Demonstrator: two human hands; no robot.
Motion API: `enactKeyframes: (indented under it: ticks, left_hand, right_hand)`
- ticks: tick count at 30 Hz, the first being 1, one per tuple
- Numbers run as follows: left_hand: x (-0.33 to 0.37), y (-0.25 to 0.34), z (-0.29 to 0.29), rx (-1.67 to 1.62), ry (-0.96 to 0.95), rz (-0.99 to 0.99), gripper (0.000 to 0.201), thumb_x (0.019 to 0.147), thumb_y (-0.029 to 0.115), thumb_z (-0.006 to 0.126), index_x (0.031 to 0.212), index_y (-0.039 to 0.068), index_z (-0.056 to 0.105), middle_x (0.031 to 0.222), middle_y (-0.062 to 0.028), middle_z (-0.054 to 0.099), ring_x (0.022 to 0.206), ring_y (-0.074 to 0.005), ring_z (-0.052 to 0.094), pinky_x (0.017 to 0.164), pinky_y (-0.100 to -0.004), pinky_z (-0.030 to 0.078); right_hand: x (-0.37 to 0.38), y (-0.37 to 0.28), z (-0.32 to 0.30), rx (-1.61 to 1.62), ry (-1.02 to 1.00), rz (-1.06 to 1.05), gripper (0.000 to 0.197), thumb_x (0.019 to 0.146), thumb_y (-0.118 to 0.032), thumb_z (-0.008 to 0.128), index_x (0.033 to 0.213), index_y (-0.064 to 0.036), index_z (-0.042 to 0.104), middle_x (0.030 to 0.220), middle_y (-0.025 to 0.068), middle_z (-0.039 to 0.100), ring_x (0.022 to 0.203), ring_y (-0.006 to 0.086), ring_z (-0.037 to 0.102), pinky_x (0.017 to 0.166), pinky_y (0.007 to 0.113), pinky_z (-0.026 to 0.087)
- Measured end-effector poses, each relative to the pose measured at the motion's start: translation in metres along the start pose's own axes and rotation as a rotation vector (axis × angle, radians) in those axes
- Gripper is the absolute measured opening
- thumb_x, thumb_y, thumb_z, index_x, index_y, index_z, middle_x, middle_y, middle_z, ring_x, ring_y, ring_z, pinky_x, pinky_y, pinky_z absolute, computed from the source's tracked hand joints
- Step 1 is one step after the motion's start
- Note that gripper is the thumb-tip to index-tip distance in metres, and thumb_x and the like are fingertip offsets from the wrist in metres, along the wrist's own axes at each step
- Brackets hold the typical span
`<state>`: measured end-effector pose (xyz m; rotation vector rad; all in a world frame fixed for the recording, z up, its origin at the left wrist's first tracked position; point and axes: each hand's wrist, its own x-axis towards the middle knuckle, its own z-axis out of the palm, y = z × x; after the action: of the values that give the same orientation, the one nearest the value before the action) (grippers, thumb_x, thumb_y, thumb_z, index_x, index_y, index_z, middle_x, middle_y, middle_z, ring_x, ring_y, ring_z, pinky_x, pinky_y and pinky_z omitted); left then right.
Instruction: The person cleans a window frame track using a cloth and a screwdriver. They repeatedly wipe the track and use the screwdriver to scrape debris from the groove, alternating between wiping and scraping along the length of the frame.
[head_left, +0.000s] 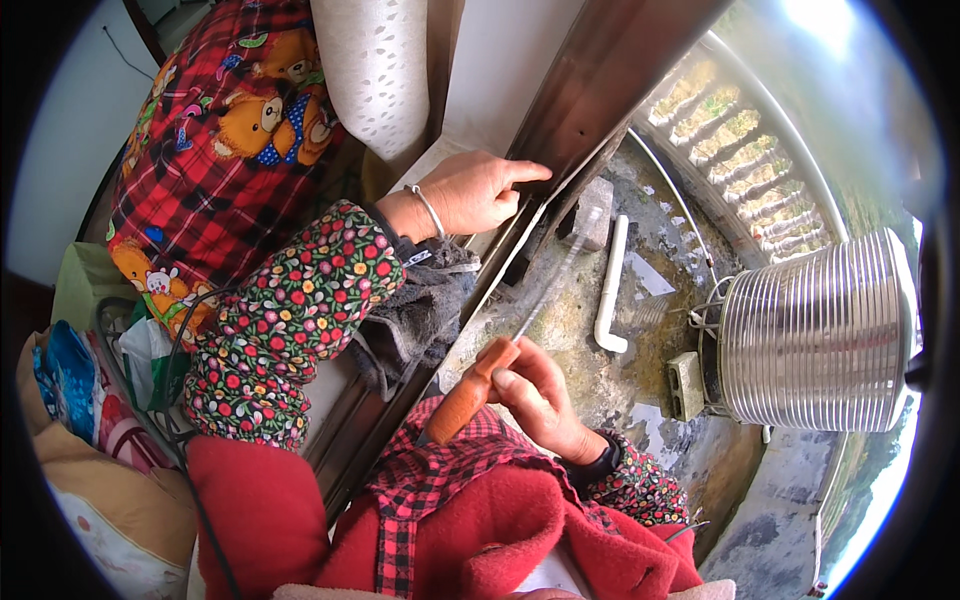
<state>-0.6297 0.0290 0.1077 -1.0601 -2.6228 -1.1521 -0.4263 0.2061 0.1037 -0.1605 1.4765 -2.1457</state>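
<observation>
My left hand (pixel 478 192) rests at the brown window frame (pixel 598 75), its index finger stretched out against the frame's edge, the other fingers bent, nothing visible in it. Lower down, my right hand (pixel 540 398) grips an orange-handled tool (pixel 470 395). The tool's long, thin metal shaft points up and away over the sill; its end is blurred near a concrete block (pixel 592 213), and I cannot tell if they touch. Beneath my left wrist a dark grey cloth (pixel 420 310) is draped over the sill track (pixel 365 425).
Outside lie a white elbow pipe (pixel 613 290), a ribbed metal tank (pixel 810 335), a small block (pixel 686 385) and a balustrade (pixel 770 140). Indoors at left are a red plaid bear-print cover (pixel 215 150), a patterned white roll (pixel 375 75), a dark cable (pixel 190 470) and bags (pixel 65 385).
</observation>
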Motion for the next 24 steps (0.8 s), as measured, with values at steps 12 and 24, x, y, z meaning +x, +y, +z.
enactKeyframes:
  ticks: [12, 24]
  left_hand:
    - [0.012, -0.024, 0.017, 0.149, -0.263, -0.115, 0.047, 0.081, 0.015, 0.053, 0.125, 0.025, 0.068, 0.087, -0.0160, 0.071, 0.080, -0.0362, 0.068, 0.073, -0.0496, 0.052]
    - [0.020, -0.010, 0.018, 0.220, -0.357, -0.132, 0.045, 0.082, 0.013, 0.055, 0.124, 0.021, 0.070, 0.103, -0.0147, 0.073, 0.096, -0.0352, 0.069, 0.082, -0.0467, 0.054]
  right_hand:
    - [0.022, 0.004, 0.016, -0.014, 0.021, 0.315, 0.027, 0.103, -0.021, 0.052, 0.117, 0.0028, 0.053, 0.104, 0.0088, 0.061, 0.093, 0.0149, 0.064, 0.080, 0.030, 0.057]
    - [0.037, 0.004, 0.003, -0.027, 0.098, 0.251, 0.030, 0.102, -0.022, 0.054, 0.120, 0.0022, 0.053, 0.104, 0.0083, 0.061, 0.087, 0.0143, 0.064, 0.074, 0.029, 0.058]
